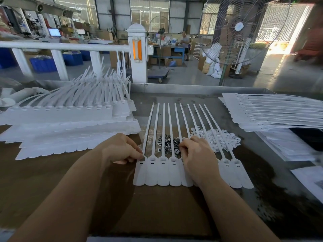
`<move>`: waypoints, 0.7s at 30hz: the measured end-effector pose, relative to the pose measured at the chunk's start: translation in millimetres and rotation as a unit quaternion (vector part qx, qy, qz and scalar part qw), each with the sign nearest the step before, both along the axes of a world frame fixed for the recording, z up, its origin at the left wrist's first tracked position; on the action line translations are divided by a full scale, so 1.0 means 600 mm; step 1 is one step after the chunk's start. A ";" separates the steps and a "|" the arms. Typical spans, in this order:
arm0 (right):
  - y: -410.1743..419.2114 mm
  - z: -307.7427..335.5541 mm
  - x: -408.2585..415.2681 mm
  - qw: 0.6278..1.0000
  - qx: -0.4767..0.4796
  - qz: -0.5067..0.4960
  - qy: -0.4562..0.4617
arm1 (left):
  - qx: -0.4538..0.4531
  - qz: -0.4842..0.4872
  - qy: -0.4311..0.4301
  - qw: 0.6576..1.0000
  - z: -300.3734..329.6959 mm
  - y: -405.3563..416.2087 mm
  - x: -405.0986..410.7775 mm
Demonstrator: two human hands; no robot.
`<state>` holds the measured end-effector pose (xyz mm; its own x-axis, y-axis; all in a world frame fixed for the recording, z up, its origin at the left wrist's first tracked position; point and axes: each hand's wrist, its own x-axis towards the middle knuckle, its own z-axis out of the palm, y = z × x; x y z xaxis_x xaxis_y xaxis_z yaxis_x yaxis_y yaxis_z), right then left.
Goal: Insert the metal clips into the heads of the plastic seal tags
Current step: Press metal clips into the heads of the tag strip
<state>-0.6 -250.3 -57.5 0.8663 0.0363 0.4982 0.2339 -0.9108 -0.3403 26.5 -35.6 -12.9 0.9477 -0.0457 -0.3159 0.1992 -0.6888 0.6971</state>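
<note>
A joined strip of white plastic seal tags [163, 173] lies flat in front of me, its thin tails fanning away. My left hand [120, 149] pinches a small metal clip at the head of the leftmost tag [142, 160]. My right hand [195, 154] lies over the middle tags, fingers curled down into the pile of metal clips [167, 144] just behind the heads. Whether it holds a clip is hidden. A heap of small white plastic pieces [220, 138] sits right of the clips.
Stacks of white tag strips [70, 126] fill the left of the table, and another stack [272, 112] lies at the far right. Papers [286, 145] rest at the right edge. A white railing and a standing fan [239, 28] are beyond the table.
</note>
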 end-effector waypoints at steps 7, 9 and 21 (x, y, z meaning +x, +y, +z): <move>0.000 0.000 0.001 1.000 0.002 0.001 -0.004 | 0.015 -0.008 0.001 1.000 0.000 -0.008 -0.001; 0.000 0.000 0.001 1.000 0.006 0.001 -0.007 | 0.020 -0.014 0.000 1.000 0.000 -0.009 -0.001; 0.001 0.001 0.000 1.000 -0.007 -0.001 0.000 | 0.006 -0.006 -0.222 0.975 -0.017 -0.058 -0.012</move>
<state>-0.6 -249.8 -56.9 0.8662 0.0410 0.4981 0.2320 -0.9157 -0.3282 19.5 -70.4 -23.0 0.9907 -0.0566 0.1241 -0.1281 -0.6976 0.7050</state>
